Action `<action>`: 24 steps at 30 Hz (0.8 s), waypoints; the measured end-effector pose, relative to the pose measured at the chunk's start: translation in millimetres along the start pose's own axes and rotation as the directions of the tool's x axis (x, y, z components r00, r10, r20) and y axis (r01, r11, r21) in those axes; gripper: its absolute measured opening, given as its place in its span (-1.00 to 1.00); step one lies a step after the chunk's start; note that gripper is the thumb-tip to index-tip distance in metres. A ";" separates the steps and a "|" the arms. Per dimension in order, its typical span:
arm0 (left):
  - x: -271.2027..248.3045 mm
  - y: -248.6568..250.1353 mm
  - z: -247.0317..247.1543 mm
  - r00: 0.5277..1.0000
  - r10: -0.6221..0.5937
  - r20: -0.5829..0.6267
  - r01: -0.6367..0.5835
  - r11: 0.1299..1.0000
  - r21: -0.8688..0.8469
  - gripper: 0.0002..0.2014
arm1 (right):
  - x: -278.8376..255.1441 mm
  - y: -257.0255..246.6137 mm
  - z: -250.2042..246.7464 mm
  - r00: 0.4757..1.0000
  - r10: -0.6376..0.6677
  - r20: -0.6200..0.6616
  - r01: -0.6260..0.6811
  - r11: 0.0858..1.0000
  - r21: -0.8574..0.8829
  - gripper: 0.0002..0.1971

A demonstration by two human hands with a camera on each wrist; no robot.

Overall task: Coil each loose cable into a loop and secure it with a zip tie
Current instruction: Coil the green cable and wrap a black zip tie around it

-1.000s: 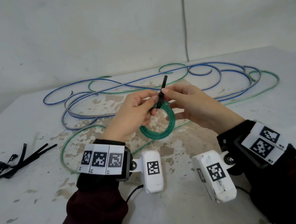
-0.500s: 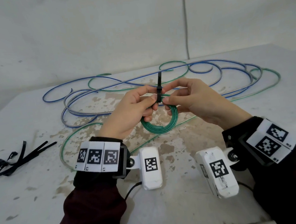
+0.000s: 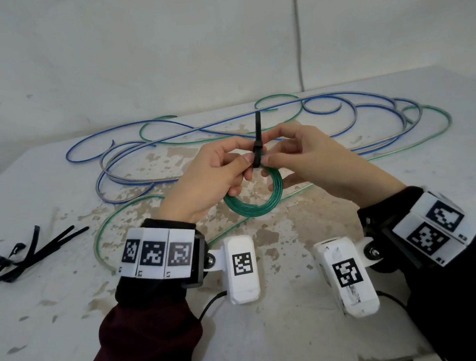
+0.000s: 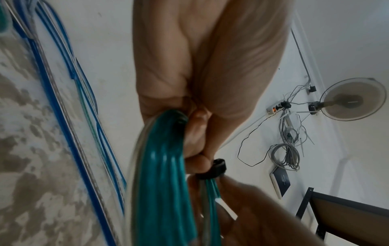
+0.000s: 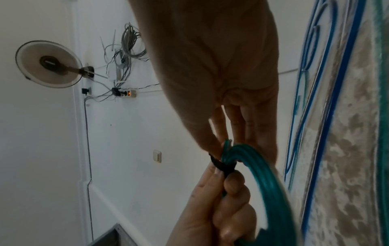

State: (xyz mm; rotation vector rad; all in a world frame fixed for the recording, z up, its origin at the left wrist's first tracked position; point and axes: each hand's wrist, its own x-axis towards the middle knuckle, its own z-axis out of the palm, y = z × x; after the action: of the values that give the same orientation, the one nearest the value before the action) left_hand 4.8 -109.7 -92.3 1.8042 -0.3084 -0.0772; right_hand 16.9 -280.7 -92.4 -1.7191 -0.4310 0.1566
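Head view: green coil [image 3: 255,200] held above the counter [image 3: 56,331], black zip tie [image 3: 257,146] wrapped round its top, tail standing up. Left hand [image 3: 210,180] grip pinching coil and tie; right hand [image 3: 310,158] grip pinching beside the tie head. Cinching step, seemingly. Next: pull tail snug, keeping turns bunched. Blue cable [image 3: 225,128] uncoiled beyond.

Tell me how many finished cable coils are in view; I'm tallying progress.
1, and it isn't quite finished: the green coil is held between the left hand and right hand, with a black zip tie round its top. The other cables lie loose on the table.
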 end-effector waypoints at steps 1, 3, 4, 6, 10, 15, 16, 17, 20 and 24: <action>-0.6 0.6 0.5 1.000 0.001 0.010 -0.001 1.000 0.006 -0.80 | 1.2 -0.4 -1.0 1.000 0.018 0.011 -0.018 1.000 0.015 -0.82; -2.0 1.9 2.0 1.000 0.003 0.023 -0.004 1.000 0.016 -0.81 | 3.8 -1.4 -2.6 0.999 0.050 -0.009 -0.049 0.994 0.095 -0.83; -2.7 2.9 2.4 1.000 0.007 0.029 -0.008 1.000 0.024 -0.81 | 4.7 -2.0 -2.5 0.998 0.059 -0.031 -0.054 0.989 0.135 -0.84; -4.0 5.0 3.4 0.999 0.010 0.043 -0.012 0.999 0.037 -0.79 | 4.6 -2.1 -1.5 0.995 0.055 -0.085 -0.039 0.983 0.180 -0.90; -5.6 8.8 4.8 0.999 -0.012 0.045 0.009 0.999 0.048 -0.75 | 4.8 0.2 -0.6 0.984 0.039 -0.173 -0.003 0.979 0.204 -0.86; -10.4 13.5 4.7 0.993 -0.062 0.103 0.060 0.998 0.023 -0.82 | 5.1 1.1 1.6 0.982 0.039 -0.187 -0.002 0.981 0.193 -0.83; -10.7 13.7 5.5 0.991 -0.069 0.112 0.068 0.998 0.017 -0.83 | 5.7 1.9 1.1 0.979 0.045 -0.199 -0.006 0.982 0.190 -0.83; -10.7 13.7 6.6 0.990 -0.077 0.120 0.076 0.997 0.014 -0.85 | 6.7 2.9 0.3 0.976 0.053 -0.212 -0.013 0.982 0.187 -0.82; -10.0 13.8 9.2 0.988 -0.095 0.125 0.095 0.995 0.006 -0.87 | 9.5 4.8 -0.9 0.967 0.082 -0.240 -0.036 0.981 0.192 -0.81; -10.2 14.1 11.1 0.989 -0.092 0.112 0.095 0.995 -0.017 -0.89 | 10.4 5.3 0.8 0.965 0.070 -0.254 -0.020 0.981 0.193 -0.84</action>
State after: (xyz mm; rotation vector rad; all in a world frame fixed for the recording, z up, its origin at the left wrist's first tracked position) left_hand -9.7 -120.7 -82.7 1.7952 -0.3006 -0.2469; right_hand 27.3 -276.9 -96.3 -1.5372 -0.1765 0.0028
